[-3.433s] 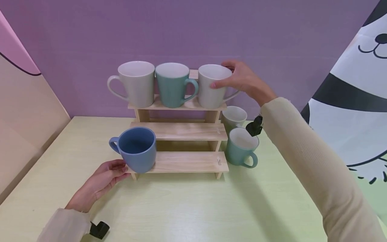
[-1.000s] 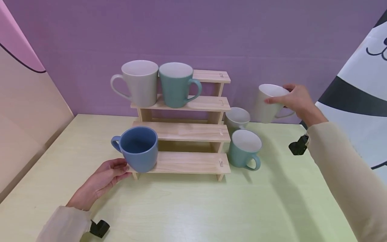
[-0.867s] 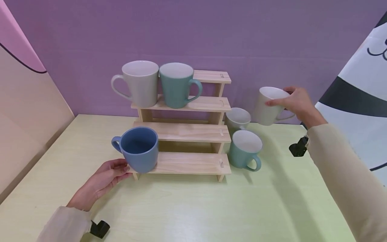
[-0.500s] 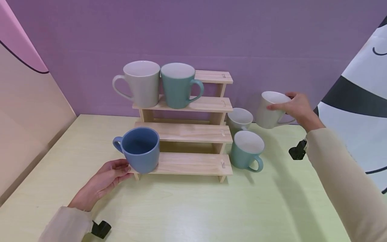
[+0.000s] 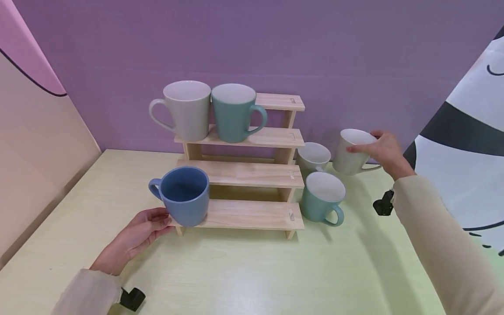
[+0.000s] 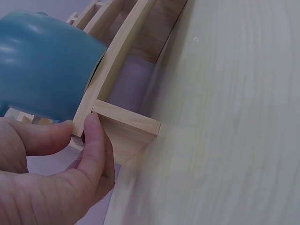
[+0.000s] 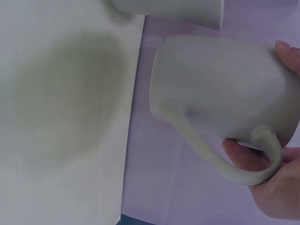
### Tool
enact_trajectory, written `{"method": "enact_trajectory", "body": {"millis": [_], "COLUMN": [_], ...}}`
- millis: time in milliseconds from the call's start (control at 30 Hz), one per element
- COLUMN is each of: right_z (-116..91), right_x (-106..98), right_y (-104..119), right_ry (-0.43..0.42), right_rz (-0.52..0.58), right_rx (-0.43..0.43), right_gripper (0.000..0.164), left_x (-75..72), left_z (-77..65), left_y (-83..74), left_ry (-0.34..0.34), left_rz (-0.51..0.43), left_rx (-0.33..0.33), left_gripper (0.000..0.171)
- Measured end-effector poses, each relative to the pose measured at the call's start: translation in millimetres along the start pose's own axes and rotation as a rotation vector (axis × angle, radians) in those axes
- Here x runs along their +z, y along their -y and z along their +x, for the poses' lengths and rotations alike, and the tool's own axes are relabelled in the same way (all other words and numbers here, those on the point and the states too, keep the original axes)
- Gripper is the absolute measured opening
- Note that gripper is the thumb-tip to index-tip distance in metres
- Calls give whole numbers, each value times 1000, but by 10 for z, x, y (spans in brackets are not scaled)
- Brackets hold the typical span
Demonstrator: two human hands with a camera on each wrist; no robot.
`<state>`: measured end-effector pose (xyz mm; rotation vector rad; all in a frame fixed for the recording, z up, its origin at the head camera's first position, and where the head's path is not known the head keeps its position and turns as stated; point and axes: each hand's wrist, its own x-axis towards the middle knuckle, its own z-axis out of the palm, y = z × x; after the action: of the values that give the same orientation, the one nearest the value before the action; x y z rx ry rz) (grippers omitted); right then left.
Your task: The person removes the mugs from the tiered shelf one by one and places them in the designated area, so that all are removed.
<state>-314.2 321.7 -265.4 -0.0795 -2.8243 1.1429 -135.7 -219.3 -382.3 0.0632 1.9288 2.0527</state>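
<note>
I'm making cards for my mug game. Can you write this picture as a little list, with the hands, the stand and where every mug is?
Stand: wooden, four steps
Left hand: pinches the left end of the bottom step
Right hand: holds a white mug in the air, right of the stand
Bottom step: blue mug, at the left
Third step up: big white mug and blue-green mug
Table: another blue-green mug in front, another white mug behind
Mugs altogether: six

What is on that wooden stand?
The wooden stand holds a white mug and teal mug on its second-highest shelf, a blue mug on its lowest shelf. The upper two hide much of the top shelf.
</note>
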Motion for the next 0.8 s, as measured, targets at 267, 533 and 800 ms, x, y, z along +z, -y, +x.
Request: {"method": "enact_trajectory", "body": {"millis": [267,533,800], "right_z": [47,60,52], "right_x": [108,166,219], "right_y": [-110,-192,-302], "right_ry": [-19,-43,-40], "right_rz": [-5,-20,-26], "right_rx": [13,-1,31], "right_gripper": [94,82,93], "left_x": [-13,-3,-1], "left_z": [3,-1,2], "left_y": [12,-16,-14], "left_ry": [16,4,9], "left_rz": [-1,1,-4], "left_rx": [11,12,10], "left_gripper": [48,49,49]}}
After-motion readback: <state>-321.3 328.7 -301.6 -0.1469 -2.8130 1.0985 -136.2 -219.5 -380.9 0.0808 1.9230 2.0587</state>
